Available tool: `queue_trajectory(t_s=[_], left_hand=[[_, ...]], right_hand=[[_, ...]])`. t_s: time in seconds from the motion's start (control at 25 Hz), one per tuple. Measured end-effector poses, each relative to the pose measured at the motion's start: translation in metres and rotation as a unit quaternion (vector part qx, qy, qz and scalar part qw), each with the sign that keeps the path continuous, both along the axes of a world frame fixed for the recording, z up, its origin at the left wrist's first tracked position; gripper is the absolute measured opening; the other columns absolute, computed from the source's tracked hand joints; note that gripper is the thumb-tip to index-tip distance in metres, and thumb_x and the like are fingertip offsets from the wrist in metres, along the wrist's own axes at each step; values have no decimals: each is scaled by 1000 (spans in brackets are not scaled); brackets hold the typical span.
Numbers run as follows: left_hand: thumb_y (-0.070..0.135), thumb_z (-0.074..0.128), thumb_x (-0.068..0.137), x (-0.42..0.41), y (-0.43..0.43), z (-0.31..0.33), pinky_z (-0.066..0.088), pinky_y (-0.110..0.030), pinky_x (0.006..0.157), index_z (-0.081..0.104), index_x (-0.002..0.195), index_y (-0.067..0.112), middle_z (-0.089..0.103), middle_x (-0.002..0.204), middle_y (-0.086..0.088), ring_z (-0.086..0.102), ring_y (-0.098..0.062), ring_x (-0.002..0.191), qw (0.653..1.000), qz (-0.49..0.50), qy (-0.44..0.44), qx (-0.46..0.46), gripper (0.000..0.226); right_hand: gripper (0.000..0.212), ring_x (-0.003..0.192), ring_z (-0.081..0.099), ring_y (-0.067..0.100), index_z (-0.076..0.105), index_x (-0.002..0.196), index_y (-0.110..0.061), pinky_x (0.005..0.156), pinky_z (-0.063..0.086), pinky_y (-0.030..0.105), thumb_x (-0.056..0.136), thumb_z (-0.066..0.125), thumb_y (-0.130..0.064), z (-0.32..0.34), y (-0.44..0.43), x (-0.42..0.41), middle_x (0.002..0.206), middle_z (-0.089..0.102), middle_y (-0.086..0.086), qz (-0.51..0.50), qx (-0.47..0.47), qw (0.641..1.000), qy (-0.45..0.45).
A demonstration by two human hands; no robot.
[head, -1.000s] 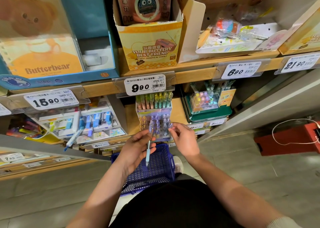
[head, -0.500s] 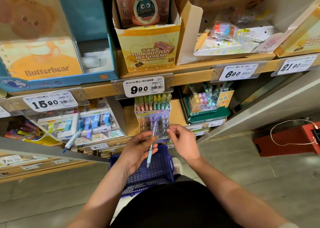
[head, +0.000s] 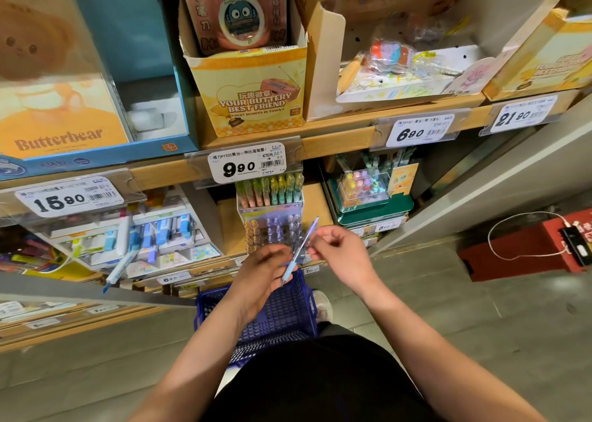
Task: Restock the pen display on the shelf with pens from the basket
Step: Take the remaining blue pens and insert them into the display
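The wooden shelf unit [head: 336, 147] carries boxed toys on its upper board and stationery below, with a 9.90 price label [head: 246, 163] clipped to the board edge directly above the work area. On the floor at the person's feet stands the blue plastic basket [head: 298, 306], set directly under the hands, in my judgement so that stock can be lifted straight up to the shelf; its contents are hidden by the forearms. The pen display [head: 270, 211] sits on the lower shelf under that label: a stepped stand with a full back row of pastel pens upright and rows of clear-capped pens in front, tops outward for the customer. Both hands work just in front of it. The left hand [head: 262, 274] is palm-down with fingers curled, and the lower end of the pen [head: 303, 241] lies across them, apparently held there. The right hand [head: 339, 251] pinches the barrel between thumb and forefinger, the other fingers loosely bent. The pen is thus held between the two hands, tilted, its capped end toward the display's front right corner and its tip toward the basket. I judge the two-handed hold serves to turn the pen upright for a slot; it is not yet seated.
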State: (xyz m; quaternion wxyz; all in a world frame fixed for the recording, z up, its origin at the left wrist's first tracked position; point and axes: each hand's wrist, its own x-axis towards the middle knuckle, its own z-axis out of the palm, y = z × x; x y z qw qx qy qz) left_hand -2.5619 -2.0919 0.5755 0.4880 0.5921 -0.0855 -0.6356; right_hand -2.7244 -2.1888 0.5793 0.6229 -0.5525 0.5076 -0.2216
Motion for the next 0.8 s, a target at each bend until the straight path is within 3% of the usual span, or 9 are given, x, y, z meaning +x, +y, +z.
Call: queue_trajectory(t_s=[0.2,0.4,0.56,0.8], left_hand=[[32,60,100,11,19,-10,57,-35,83,69,117,12,77,105,-10,73,-27,97,998,48,27,24,27],[32,56,102,14,24,-10,57,-34,80,69,113,13,75,101,-10,72,-23,89,996,71,40,20,25],[29,55,102,15,23,-6,58,-30,74,68,112,12,75,98,-9,72,-21,84,997,73,33,16,23],[29,57,102,14,22,-6,58,-30,73,68,114,11,76,99,-10,73,-21,84,997,73,28,14,24]], right_hand=[[4,79,73,9,64,96,-19,75,57,21,95,64,-14,-8,-14,-17,82,75,-1,-48,-135,986,84],[9,78,65,-5,60,95,-24,71,46,4,93,67,-17,-24,-9,-10,83,69,-12,5,-228,962,150],[4,77,67,7,62,99,-16,69,43,1,95,65,-17,-33,-7,-1,85,70,-6,45,-259,949,176],[8,82,68,9,61,103,-14,77,54,18,96,64,-17,-41,-11,5,89,71,-3,89,-282,937,186]])
